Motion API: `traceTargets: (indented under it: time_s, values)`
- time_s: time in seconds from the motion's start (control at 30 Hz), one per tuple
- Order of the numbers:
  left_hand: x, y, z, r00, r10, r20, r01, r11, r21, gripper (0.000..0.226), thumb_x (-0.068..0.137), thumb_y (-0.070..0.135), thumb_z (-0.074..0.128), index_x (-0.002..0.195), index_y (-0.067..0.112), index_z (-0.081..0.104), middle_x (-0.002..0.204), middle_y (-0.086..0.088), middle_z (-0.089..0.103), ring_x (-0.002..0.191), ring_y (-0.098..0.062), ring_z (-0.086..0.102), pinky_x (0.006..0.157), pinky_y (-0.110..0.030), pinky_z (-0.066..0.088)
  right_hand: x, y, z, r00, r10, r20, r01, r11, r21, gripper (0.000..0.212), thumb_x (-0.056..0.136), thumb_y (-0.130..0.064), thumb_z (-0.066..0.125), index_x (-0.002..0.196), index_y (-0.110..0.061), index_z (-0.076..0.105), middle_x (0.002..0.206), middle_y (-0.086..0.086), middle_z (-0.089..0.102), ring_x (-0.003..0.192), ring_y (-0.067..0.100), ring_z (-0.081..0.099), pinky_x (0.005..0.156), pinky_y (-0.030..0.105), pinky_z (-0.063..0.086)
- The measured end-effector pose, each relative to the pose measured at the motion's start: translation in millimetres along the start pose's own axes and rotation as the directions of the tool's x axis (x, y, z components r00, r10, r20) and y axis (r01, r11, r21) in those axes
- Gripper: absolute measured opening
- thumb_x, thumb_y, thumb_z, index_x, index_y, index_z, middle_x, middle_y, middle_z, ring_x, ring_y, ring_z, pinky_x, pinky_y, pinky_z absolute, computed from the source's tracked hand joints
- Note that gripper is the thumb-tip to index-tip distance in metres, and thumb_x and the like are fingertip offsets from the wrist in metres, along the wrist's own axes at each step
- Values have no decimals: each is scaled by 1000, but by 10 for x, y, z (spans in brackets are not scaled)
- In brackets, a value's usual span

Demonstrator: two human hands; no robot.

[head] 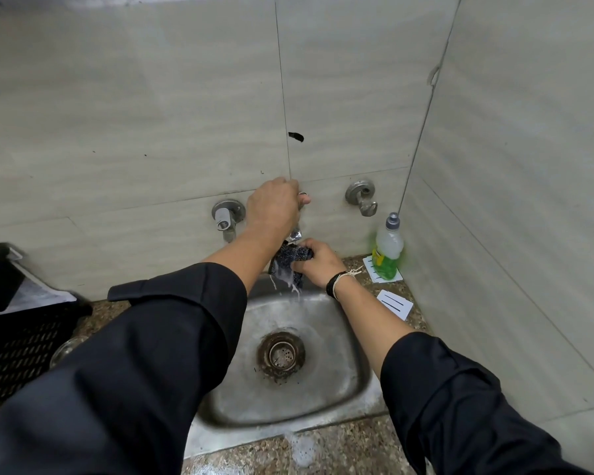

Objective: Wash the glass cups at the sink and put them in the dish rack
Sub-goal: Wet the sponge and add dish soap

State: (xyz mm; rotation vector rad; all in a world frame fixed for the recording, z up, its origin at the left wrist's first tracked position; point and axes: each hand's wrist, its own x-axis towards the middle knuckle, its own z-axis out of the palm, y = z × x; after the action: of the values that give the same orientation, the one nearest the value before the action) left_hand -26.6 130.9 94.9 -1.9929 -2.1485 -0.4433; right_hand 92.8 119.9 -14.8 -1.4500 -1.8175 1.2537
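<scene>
Grey wall tiles back a small steel sink (pixel 336 382) set in a speckled stone table (pixel 350 447). Your left hand (pixel 273 204) curls its grip round the tap handle (pixel 304 197); your right hand (pixel 314 262) clamps a dark scrubber (pixel 288 257) under the spout, water and suds running off it. One glass cup (pixel 67 349) shows at the left, beside the black rack (pixel 18 341) and partly hidden by your sleeve. I judge it rigid, fragile and slick once soapy, so take it round the body, not by the rim. What the rack holds can't be made out. The soap bottle (pixel 388 252) at the right is about half full of green liquid. The sink holds only water film and a strainer (pixel 281 354).
</scene>
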Motion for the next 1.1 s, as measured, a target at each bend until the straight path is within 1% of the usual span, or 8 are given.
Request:
traceTargets:
  time_s: [0.13,0.23,0.33,0.47,0.57,0.67,0.77,1.1]
  values:
    - [2,10,-9,1000,-14,9,14,1000,-4,36,104,46,52,109,14,69,109,-9,67,104,-34,63,70,-39,40,6,-6,-18,1000,-14,-14,14,1000,-11,40,79,-18,77,116,-25,65,86,-4,63,82,18,60,63,24,41]
    - [-1,9,-4,1000,-10,10,10,1000,-2,37,104,47,51,108,14,69,108,-9,67,103,-34,63,70,-39,41,-4,-20,-24,999,-42,-23,42,999,-32,38,80,-16,75,116,-24,66,76,-10,57,71,14,57,53,19,38]
    - [12,5,-16,1000,-15,22,15,1000,-3,37,105,47,51,108,15,68,108,-9,67,103,-34,63,72,-39,42,-29,-46,-18,998,-54,-33,53,998,-32,33,80,-15,75,112,-22,67,74,-8,60,62,8,57,46,13,36]
    - [4,17,-47,1000,-6,21,6,1000,19,32,105,40,50,111,12,66,112,-10,65,107,-34,62,74,-39,39,-13,-75,17,998,-52,-40,50,998,-45,25,78,-16,74,102,-18,70,86,2,72,76,21,67,58,23,44]
    - [-4,21,-43,1000,-9,21,8,1000,14,33,105,41,50,111,12,66,113,-11,65,108,-35,61,74,-39,39,-8,-84,40,998,-47,-50,45,998,-44,14,78,-19,74,91,-15,68,83,5,71,73,20,63,54,23,40]
    - [-1,14,-35,1000,0,24,0,1000,10,36,105,44,50,112,13,66,112,-10,65,108,-34,61,74,-39,39,3,-77,55,997,-52,-52,50,998,-39,9,78,-18,74,84,-15,67,78,7,70,71,24,63,57,27,43]
    - [-4,5,-26,1000,13,21,-14,1000,22,37,105,45,49,112,13,66,112,-10,65,107,-34,61,73,-40,38,13,-68,63,998,-53,-40,52,998,-29,16,78,-18,74,73,-21,60,69,-1,62,64,20,56,55,27,40]
    - [-13,13,-31,1000,5,28,-5,1000,13,37,106,44,47,113,13,65,113,-10,64,109,-33,60,74,-40,39,48,-40,80,999,-9,-34,10,1000,27,11,77,-21,73,82,-12,68,75,6,66,66,19,57,59,28,43]
